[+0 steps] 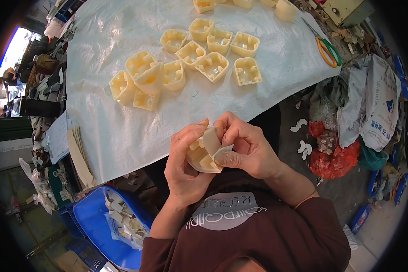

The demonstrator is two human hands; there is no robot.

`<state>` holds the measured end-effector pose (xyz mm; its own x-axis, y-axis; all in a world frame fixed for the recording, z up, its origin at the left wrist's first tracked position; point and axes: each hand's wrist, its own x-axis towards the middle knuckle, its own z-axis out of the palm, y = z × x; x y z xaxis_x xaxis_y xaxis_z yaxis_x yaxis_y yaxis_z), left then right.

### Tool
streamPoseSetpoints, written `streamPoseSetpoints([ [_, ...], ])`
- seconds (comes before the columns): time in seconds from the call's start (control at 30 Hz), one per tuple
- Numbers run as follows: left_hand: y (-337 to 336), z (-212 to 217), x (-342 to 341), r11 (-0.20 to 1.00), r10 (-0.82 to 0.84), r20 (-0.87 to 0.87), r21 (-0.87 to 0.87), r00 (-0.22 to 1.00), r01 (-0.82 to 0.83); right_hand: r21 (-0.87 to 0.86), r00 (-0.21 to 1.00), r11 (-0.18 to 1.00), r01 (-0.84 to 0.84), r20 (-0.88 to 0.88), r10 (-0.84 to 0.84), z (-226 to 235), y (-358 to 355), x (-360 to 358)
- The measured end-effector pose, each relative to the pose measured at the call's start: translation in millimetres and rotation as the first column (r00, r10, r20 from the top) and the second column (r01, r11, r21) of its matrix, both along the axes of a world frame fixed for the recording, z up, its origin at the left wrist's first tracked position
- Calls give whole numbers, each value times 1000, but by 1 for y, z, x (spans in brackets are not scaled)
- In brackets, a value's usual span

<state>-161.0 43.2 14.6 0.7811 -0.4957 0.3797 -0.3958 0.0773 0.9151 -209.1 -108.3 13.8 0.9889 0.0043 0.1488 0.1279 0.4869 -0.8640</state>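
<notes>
Both hands gripped one cream plastic part (205, 154) just off the near edge of the desk (122, 131): left hand (186, 165) cupped beneath, right hand (247, 147) pinched on top. A white sheet (276, 59) covered the desk, carrying similar parts (190, 59) and scissors (326, 47). A blue bin (88, 217) stood below left, red bags (333, 158) on the floor to the right.

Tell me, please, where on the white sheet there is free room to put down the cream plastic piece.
The near part of the white sheet, between the cluster of cream pieces and both hands, is bare. So is the left strip. The far middle is crowded; scissors lie at the right edge.
</notes>
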Motion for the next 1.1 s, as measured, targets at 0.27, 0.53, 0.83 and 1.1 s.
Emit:
streamPoseSetpoints([
  [0.27,-3,-6,-5,989,-28,1,-143,1000,28,330,977,943,-42,-186,108,-5,3,7],
  [0.53,-4,-8,-4,904,-331,-185,-343,925,255,298,919,921,-252,-224,324,-23,-7,10],
  [0.83,17,-6,29,840,-535,-314,-96,784,535,-138,918,909,-394,-5,397,-8,-24,19],
  [1.1,-8,-6,0,992,-98,-298,-99,950,72,-123,998,991,-59,7,61,2,0,16],
])
